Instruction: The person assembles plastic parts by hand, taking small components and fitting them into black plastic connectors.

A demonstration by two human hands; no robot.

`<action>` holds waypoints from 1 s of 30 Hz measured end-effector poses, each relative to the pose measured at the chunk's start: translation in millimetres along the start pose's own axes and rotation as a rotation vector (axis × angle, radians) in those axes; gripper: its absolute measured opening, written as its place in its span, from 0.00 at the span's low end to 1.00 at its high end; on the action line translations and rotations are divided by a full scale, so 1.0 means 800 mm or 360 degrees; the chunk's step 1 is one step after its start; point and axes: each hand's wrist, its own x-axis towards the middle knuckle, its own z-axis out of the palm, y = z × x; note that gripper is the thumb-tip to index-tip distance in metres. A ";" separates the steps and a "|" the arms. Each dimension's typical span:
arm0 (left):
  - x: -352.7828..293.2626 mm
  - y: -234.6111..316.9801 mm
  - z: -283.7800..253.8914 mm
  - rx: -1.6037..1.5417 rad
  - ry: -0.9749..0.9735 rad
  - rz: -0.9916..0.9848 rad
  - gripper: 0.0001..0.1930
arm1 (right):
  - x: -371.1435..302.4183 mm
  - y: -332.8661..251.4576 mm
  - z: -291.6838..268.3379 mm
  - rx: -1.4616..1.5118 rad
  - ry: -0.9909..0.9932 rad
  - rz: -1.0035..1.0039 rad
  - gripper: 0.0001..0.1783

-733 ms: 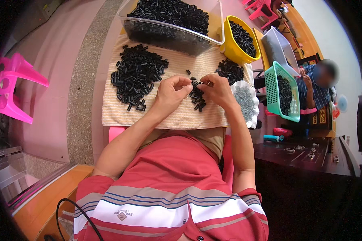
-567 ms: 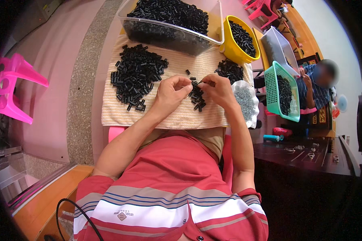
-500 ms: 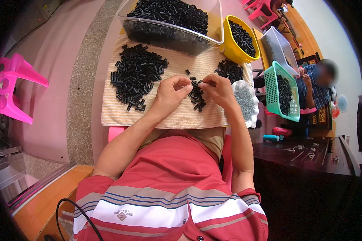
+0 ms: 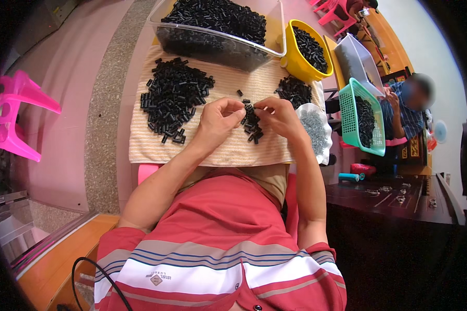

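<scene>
Over a striped cream towel (image 4: 223, 155), my two hands face each other with fingertips a small gap apart. My left hand (image 4: 218, 124) is closed in a pinch, thumb against forefinger; whatever it holds is too small to make out. My right hand (image 4: 281, 120) pinches likewise, with dark bits at its fingertips that blend into what lies below. Under and between the fingertips is a small heap of short black tube-like pieces (image 4: 253, 130). A larger pile of the same pieces (image 4: 174, 96) spreads out left of my left hand.
Behind stand a clear plastic bin (image 4: 218, 44) and a yellow tub (image 4: 288, 57), both holding black pieces. Another black pile (image 4: 294, 92) and a white scalloped dish of small clear parts (image 4: 314, 129) are at the right. Beyond, a person (image 4: 407, 114) sits by a green basket (image 4: 350, 111).
The whole view has shifted very slightly left. Both hands keep nearly the same pinched pose over the small heap, with only tiny fingertip movement.
</scene>
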 end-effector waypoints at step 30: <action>-0.006 0.013 0.001 -0.0474 -0.0040 -0.0235 0.10 | -0.016 -0.052 0.023 0.0051 0.0255 -0.0382 0.08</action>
